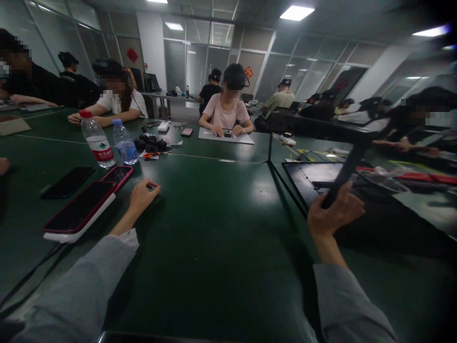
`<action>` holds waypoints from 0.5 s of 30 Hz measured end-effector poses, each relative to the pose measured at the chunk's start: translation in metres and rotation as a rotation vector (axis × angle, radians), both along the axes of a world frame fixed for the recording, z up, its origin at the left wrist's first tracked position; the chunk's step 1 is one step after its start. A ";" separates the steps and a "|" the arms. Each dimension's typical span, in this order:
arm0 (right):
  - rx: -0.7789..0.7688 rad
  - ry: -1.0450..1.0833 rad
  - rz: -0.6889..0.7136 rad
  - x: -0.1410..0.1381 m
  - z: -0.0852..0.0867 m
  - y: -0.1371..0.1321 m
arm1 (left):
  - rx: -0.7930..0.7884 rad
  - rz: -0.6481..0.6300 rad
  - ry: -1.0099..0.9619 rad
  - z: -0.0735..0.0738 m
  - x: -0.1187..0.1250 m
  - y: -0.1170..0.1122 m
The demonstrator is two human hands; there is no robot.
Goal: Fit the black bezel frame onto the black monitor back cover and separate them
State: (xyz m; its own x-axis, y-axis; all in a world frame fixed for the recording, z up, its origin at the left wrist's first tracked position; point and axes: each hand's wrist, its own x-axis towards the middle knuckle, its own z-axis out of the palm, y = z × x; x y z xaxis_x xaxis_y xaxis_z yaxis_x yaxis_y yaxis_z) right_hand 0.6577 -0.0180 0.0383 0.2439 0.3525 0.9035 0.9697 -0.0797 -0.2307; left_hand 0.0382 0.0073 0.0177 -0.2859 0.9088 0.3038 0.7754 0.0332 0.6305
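My right hand (334,212) is closed around the lower corner of a large, thin black panel (352,162) that it holds up tilted over the right side of the green table (221,238). The panel's far edge reaches toward the people opposite. My left hand (142,194) rests on the table with fingers curled on a small object I cannot make out, beside a red-cased phone (118,174). Both of my arms wear grey sleeves.
Left of my hand lie a phone on a white power bank (80,212) and a black phone (67,182). Two water bottles (96,140) and small black parts (152,144) stand farther back. Several people sit around the table; one opposite works on a grey mat (226,136).
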 end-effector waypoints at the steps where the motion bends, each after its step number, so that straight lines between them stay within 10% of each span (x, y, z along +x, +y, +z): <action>1: 0.041 -0.051 0.001 -0.005 0.001 0.001 | 0.011 0.002 -0.006 -0.001 0.000 0.000; 6: 0.180 -0.082 0.127 -0.033 0.010 0.001 | 0.126 -0.024 -0.094 -0.004 -0.001 0.004; 15: -0.058 0.271 0.367 -0.068 -0.001 0.009 | 0.309 -0.187 -0.428 -0.010 0.015 0.009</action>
State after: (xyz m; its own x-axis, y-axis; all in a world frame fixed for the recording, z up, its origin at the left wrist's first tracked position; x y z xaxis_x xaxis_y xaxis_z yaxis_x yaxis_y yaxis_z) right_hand 0.5894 -0.0090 0.0373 0.3182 0.5079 0.8004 0.8417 0.2372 -0.4851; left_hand 0.0533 0.0167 0.0077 -0.2848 0.8428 0.4567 0.4232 -0.3170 0.8488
